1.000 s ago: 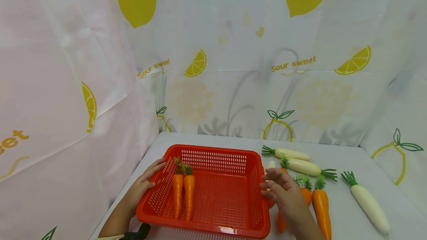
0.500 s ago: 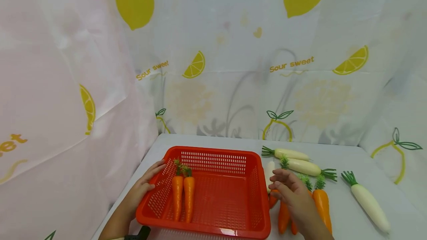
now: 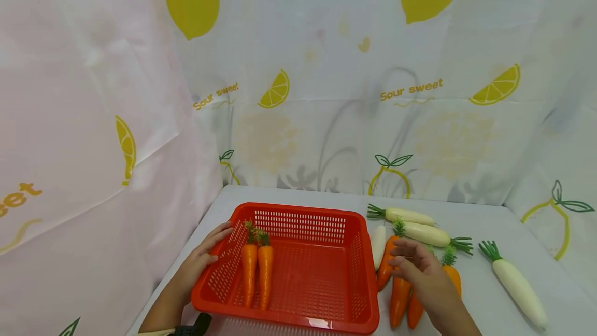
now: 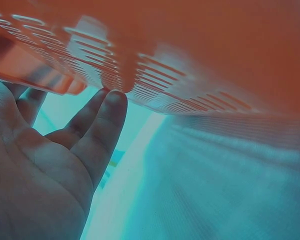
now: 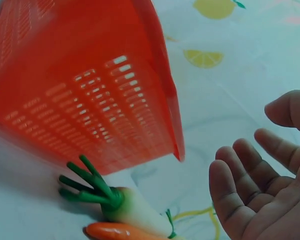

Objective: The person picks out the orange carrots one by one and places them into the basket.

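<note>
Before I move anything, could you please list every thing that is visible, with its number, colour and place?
basket: 1, red, between the hands
carrots inside: 2, orange with green tops, basket's left part
loose carrots: at least 4, orange, right of the basket, partly hidden
white radishes: 4, white, right of the basket
table: 1, white, under the vegetables
lemon-print cloth: sheets uncountable, pale with yellow, behind and at both sides
wrist device: 1, black, left wrist
left hand: 1, touching the basket's left side
right hand: 1, over loose carrots, holding nothing

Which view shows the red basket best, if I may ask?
The head view, showing the red basket from above, rim and inside. Left wrist view shows only part, close up; right wrist view, a slotted outer side.
</note>
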